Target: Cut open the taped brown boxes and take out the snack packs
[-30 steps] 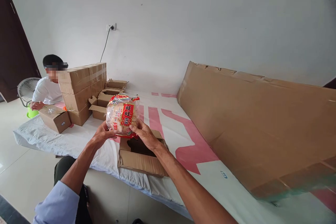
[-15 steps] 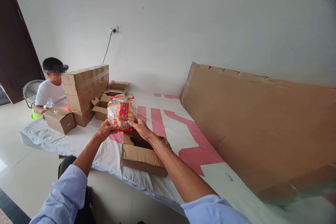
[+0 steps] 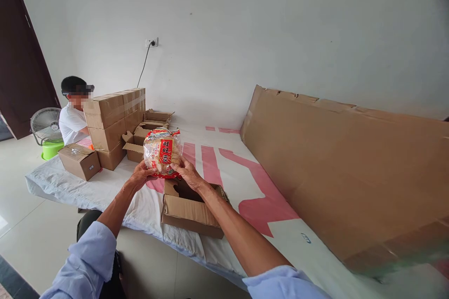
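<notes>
Both my hands hold a clear snack bag [image 3: 162, 151] with a red label, full of pale crackers. My left hand [image 3: 141, 175] grips its lower left side. My right hand [image 3: 187, 174] grips its lower right corner. The bag hangs upright just above and behind an open cardboard box [image 3: 189, 210], whose flaps stand open near the front edge of a low white-and-pink covered platform [image 3: 224, 163]. The box's inside is dark and mostly hidden by my right forearm.
A big flat cardboard sheet [image 3: 347, 159] leans along the right. At the back left stand stacked sealed boxes [image 3: 112, 121], open boxes [image 3: 147, 133] and a single sealed box [image 3: 80, 161]. A person [image 3: 73, 117] sits beyond them, near a floor fan [image 3: 45, 124].
The bag came down slightly toward the open box, still held in both hands. The person at the back left drew a hand off the single sealed box and leaned back.
</notes>
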{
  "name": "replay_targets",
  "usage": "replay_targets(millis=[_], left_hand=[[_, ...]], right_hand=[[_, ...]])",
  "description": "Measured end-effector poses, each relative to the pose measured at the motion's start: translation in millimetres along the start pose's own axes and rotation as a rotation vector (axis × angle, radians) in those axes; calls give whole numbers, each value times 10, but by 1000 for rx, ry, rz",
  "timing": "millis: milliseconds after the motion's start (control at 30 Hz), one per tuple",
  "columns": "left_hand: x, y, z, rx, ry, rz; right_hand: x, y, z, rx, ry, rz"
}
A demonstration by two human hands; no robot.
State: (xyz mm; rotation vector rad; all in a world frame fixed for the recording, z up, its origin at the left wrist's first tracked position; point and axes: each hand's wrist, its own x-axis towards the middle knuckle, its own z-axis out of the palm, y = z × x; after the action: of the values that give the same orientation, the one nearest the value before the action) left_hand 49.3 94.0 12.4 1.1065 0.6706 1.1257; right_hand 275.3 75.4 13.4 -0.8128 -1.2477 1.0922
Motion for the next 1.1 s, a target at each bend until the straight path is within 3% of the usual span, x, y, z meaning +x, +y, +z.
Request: replay_targets(millis=[1100], left_hand=[[-47, 76, 76, 49, 22, -18]], right_hand=[[-26, 33, -60, -1, -19, -10]])
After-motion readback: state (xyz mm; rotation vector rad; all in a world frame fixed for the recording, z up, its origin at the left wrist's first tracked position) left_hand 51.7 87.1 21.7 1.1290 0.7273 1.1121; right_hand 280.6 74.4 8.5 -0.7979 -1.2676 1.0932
